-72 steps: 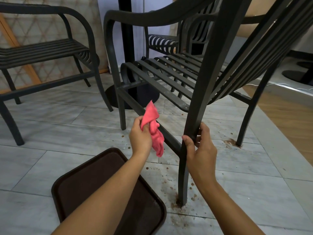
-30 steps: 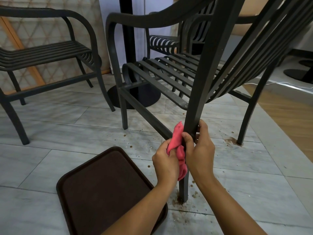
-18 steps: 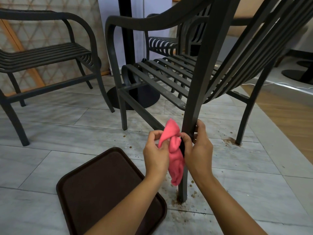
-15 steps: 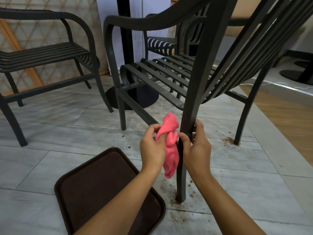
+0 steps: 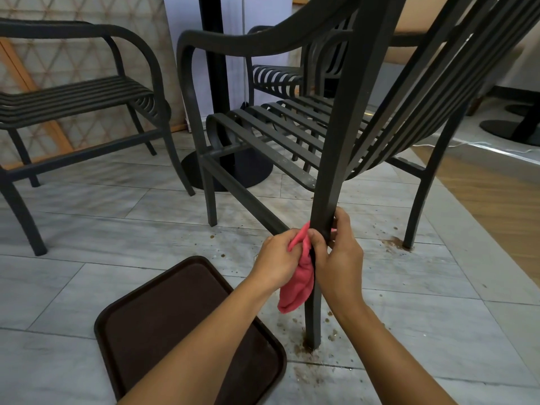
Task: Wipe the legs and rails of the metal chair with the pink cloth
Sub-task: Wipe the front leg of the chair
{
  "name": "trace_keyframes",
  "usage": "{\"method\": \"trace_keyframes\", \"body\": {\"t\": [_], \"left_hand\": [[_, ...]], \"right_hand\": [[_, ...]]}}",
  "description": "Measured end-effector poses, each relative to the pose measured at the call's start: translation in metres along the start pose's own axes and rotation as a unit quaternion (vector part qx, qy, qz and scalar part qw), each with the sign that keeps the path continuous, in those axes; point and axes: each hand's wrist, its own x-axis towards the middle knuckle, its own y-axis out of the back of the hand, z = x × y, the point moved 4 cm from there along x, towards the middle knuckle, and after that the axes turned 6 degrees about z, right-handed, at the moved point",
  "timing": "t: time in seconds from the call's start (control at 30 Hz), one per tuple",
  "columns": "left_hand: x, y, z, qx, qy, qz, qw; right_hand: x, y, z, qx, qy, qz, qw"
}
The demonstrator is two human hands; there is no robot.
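Cloth against the chair leg

My left hand (image 5: pixel 277 258) pinches the pink cloth (image 5: pixel 298 285) beside the metal chair's leg (image 5: pixel 327 171); my right hand (image 5: pixel 340 258) grips that leg.

The floor (image 5: pixel 122 247) is made of big grey tiles. A dark metal chair (image 5: pixel 344 118) stands on it, with brown crumbs (image 5: pixel 309 350) around its near leg. A brown tray (image 5: pixel 163 323) lies flat beside that leg. Another chair (image 5: pixel 87 95) stands at the left, and a round black table base (image 5: pixel 233 168) sits behind.
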Motion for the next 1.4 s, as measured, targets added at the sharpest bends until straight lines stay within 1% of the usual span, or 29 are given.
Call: {"method": "trace_keyframes", "body": {"t": [0.17, 0.3, 0.53, 0.67, 0.73, 0.83, 0.97, 1.07, 1.17, 1.27, 1.4], "left_hand": [[-0.012, 0.004, 0.001, -0.005, -0.016, 0.034, 0.999], [-0.018, 0.005, -0.002, -0.004, -0.005, 0.060, 0.998], [-0.036, -0.002, -0.013, -0.034, 0.044, 0.085, 0.995], [-0.051, -0.009, -0.013, -0.082, 0.092, 0.117, 0.985], [-0.058, -0.013, -0.010, -0.111, 0.114, 0.133, 0.978], [-0.066, -0.018, -0.006, -0.139, 0.154, 0.159, 0.965], [-0.074, -0.020, 0.001, -0.179, 0.194, 0.176, 0.949], [-0.080, -0.024, 0.006, -0.214, 0.214, 0.164, 0.939], [-0.082, -0.027, 0.010, -0.229, 0.229, 0.159, 0.933], [-0.085, -0.029, 0.015, -0.240, 0.224, 0.149, 0.933], [-0.087, -0.029, 0.019, -0.248, 0.202, 0.120, 0.940]], "right_hand": [[0.001, 0.002, -0.003, 0.009, -0.003, -0.011, 1.000], [0.000, 0.006, -0.003, -0.008, 0.010, -0.025, 1.000], [-0.017, 0.023, 0.001, -0.075, 0.026, -0.016, 0.997], [-0.049, 0.038, -0.001, -0.105, 0.084, 0.022, 0.991], [-0.070, 0.044, -0.001, -0.114, 0.110, 0.026, 0.987], [-0.095, 0.043, 0.002, -0.136, 0.129, -0.014, 0.982], [-0.108, 0.036, 0.014, -0.229, 0.153, -0.075, 0.958], [-0.108, 0.035, 0.014, -0.265, 0.165, -0.077, 0.947], [-0.102, 0.038, 0.008, -0.232, 0.135, -0.068, 0.961], [-0.096, 0.043, 0.007, -0.186, 0.100, -0.074, 0.975], [-0.094, 0.051, 0.005, -0.133, 0.101, -0.067, 0.984]]}}
